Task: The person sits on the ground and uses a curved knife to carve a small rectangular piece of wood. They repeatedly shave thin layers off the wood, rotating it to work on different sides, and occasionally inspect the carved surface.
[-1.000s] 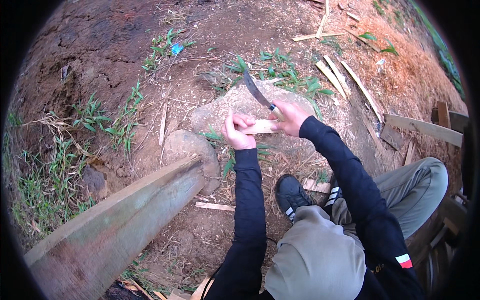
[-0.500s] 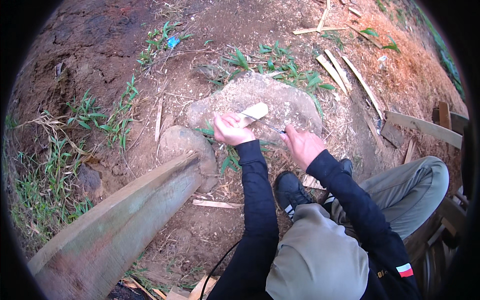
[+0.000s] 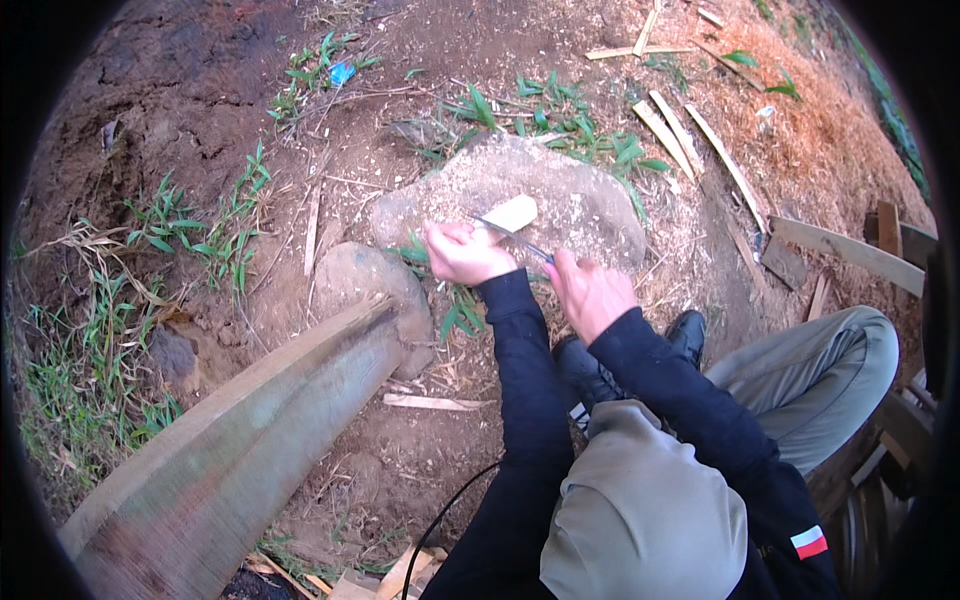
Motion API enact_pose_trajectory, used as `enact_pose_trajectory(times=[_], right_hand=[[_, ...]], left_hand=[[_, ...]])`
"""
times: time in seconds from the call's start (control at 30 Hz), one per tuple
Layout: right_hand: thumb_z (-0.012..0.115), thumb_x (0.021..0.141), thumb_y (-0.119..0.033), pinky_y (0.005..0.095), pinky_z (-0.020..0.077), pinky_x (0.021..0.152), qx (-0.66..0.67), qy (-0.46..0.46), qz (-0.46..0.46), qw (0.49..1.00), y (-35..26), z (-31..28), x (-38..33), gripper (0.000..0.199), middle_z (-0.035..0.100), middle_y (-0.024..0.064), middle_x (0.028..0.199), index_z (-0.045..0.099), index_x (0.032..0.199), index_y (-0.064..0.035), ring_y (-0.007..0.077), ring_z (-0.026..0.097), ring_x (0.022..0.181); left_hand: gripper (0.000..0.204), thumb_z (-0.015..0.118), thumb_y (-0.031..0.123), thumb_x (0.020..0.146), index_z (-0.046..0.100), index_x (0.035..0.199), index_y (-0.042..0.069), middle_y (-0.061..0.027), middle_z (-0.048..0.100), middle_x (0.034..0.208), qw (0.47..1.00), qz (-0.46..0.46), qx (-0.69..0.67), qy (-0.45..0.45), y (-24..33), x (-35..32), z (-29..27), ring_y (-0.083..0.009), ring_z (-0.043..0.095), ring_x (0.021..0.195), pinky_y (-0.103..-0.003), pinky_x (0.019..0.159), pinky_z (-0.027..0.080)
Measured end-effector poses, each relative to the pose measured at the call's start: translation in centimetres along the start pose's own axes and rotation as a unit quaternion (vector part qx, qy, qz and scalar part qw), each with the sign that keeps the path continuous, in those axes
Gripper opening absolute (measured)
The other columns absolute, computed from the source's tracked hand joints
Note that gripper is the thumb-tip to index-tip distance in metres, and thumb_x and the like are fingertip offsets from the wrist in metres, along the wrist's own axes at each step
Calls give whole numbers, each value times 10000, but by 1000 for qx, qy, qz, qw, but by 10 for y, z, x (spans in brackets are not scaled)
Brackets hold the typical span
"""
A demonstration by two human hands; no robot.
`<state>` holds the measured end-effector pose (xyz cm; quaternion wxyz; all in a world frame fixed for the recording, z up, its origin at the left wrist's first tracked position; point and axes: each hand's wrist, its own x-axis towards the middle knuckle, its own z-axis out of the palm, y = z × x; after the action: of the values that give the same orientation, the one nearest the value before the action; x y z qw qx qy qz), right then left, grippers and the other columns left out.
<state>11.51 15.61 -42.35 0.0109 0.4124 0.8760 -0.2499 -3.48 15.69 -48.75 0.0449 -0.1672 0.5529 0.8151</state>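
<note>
A short pale piece of wood (image 3: 515, 213) points away from me over a large flat stone, and my left hand (image 3: 462, 252) is closed around its near end. My right hand (image 3: 592, 292) grips the handle of a knife (image 3: 522, 243). The thin dark blade slants up to the left and lies across the wood close to my left fingers. Most of the knife's handle is hidden inside my right fist. Both hands are above the near edge of the flat stone (image 3: 590, 205).
A thick plank (image 3: 250, 430) rests on a rounded stone (image 3: 365, 285) at the left. Wood strips (image 3: 725, 160) and shavings lie at the right. Green weeds (image 3: 570, 130) grow behind the flat stone. My shoes (image 3: 590, 375) are close below my hands.
My right hand and the knife have moved left and slightly nearer, bringing the blade further across the wood. My left hand and the wood have barely shifted.
</note>
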Motion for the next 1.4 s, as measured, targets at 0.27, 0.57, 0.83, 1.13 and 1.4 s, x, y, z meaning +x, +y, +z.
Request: enact_pose_trajectory(times=[0.27,0.57,0.83,1.13,1.4], right_hand=[[463,1008,-331,449,507,484,13,-13,13,1000,-4,1,9,270,617,168,679,492,935,-72,362,630,548],[492,996,-314,447,489,460,-4,2,-1,1000,5,6,8,245,611,161,653,500,927,-80,351,614,514],[496,995,-324,444,483,447,-9,15,16,1000,5,-5,4,250,607,163,637,516,919,-86,357,615,516],[479,995,-312,460,518,514,34,13,11,999,15,-13,14,247,625,173,618,526,922,-81,366,644,568],[477,1001,-318,485,513,527,48,10,53,997,27,-4,1,269,611,187,609,521,933,-62,374,644,578]], left_hand=[[422,564,248,941,385,582,115,24,338,529,999,-6,26,18,5,-12,3,-100,369,489,-264,461,301],[397,545,259,957,406,618,105,20,356,561,999,-12,12,47,-1,-2,4,-105,373,502,-274,472,301],[435,554,235,969,386,591,99,36,346,527,999,21,38,2,3,-28,9,-67,331,445,-246,407,251],[424,555,218,989,454,606,65,56,367,501,997,55,35,-45,-6,-31,22,-33,310,412,-228,365,235],[460,536,218,996,448,572,64,40,380,482,988,114,96,-32,-2,-20,26,-46,320,431,-243,400,255]])
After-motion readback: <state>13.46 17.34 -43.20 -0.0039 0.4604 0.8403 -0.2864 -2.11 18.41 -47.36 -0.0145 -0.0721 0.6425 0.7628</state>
